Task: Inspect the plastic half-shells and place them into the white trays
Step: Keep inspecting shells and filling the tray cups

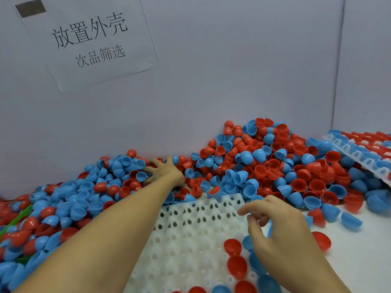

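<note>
Left hand (163,172) spread, fingers splayed on shell pile (254,161). Right hand (281,229) over tray (190,229), fingers loosely curled; contents unclear.

Red and blue plastic half-shells (262,166) heaped across the middle of the frame.
A white dimpled plastic tray (190,235) lies at lower centre, several shells seated near its lower right; a second filled white tray (359,153) sits tilted at right edge.

Paper sign (84,41) on wall (taped, tilted), large 放置外壳, smaller 次品筛选 beneath
</note>
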### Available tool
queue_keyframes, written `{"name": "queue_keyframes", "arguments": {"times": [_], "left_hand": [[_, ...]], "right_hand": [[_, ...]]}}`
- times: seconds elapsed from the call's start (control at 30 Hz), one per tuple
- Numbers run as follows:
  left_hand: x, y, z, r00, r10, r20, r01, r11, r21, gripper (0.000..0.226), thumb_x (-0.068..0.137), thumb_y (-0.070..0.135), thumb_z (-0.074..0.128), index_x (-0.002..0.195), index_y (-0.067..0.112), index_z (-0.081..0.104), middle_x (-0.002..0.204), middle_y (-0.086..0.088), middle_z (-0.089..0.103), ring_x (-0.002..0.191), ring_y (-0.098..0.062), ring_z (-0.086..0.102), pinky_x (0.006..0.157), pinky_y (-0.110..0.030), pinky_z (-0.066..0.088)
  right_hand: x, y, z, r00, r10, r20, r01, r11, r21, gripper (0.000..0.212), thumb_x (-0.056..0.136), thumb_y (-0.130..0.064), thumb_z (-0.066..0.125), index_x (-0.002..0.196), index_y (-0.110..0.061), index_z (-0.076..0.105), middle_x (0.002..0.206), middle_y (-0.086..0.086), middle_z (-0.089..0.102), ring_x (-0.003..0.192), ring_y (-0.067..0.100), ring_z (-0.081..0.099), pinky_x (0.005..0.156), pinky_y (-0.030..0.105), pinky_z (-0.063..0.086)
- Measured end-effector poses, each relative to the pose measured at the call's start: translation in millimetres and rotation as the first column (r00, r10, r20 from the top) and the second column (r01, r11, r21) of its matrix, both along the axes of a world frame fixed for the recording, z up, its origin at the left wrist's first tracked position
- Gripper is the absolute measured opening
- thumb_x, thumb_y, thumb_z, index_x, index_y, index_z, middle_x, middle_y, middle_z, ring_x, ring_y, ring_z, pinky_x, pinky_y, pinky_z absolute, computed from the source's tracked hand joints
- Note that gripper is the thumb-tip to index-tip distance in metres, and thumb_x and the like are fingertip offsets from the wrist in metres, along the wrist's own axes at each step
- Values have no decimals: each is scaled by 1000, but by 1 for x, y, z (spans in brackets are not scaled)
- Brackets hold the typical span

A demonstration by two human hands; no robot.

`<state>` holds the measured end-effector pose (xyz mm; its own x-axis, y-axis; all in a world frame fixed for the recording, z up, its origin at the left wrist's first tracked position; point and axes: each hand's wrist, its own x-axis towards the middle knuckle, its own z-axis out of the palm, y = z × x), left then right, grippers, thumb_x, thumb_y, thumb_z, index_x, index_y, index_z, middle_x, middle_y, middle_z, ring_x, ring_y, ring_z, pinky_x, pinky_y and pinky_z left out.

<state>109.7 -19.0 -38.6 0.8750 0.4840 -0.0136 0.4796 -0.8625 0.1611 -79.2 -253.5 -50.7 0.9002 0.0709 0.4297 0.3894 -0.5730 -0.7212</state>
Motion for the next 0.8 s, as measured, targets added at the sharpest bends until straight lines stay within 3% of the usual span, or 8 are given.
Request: {"name": "queue_keyframes", "arguments": {"times": [0.13, 0.5, 0.6, 0.7, 0.8], "left_hand": [[3, 3, -3, 1000, -10, 27, 9, 999, 51, 95, 70, 43, 87, 144, 38, 28, 150, -13, 21, 139, -45, 23, 102, -64, 41], [5, 11, -4, 989, -13, 144, 0, 995, 96, 65, 80, 18, 78, 133, 32, 44, 143, -12, 28, 132, -43, 33, 91, -54, 48], [3, 12, 12, 990, -37, 140, 30, 998, 55, 59, 83, 12, 73, 132, 29, 45, 145, -13, 27, 131, -43, 34, 93, -56, 48], [1, 15, 35, 988, -88, 130, 89, 996, 0, 59, 81, 12, 74, 131, 24, 45, 141, -14, 28, 122, -42, 44, 94, -47, 54], [-2, 24, 56, 976, -109, 188, 143, 974, -176, 64, 77, 13, 81, 132, 21, 49, 139, -12, 33, 112, -35, 52, 93, -38, 52]], "right_hand": [[1, 0, -2, 1000, -5, 5, 5, 1000, -3, 30, 88, -9, 66, 84, -38, 70, 83, -16, 57, 93, -8, 49, 75, 7, 42], [0, 1, 1, 1000, 2, 4, -2, 1000, -1, 34, 89, -11, 65, 81, -44, 64, 84, -17, 58, 92, -8, 50, 72, 11, 44], [-2, 1, 2, 1000, 0, 25, 0, 1000, 7, 36, 88, -9, 65, 80, -44, 64, 83, -17, 59, 93, -7, 50, 78, 8, 42], [-3, 1, 3, 1000, -2, 29, 2, 1000, 7, 37, 88, -7, 66, 79, -43, 64, 81, -16, 59, 92, -7, 50, 80, 7, 41], [-4, 2, 2, 1000, -1, 14, 1, 1000, 1, 35, 88, -8, 66, 81, -42, 65, 81, -16, 59, 90, -7, 50, 74, 10, 44]]}}
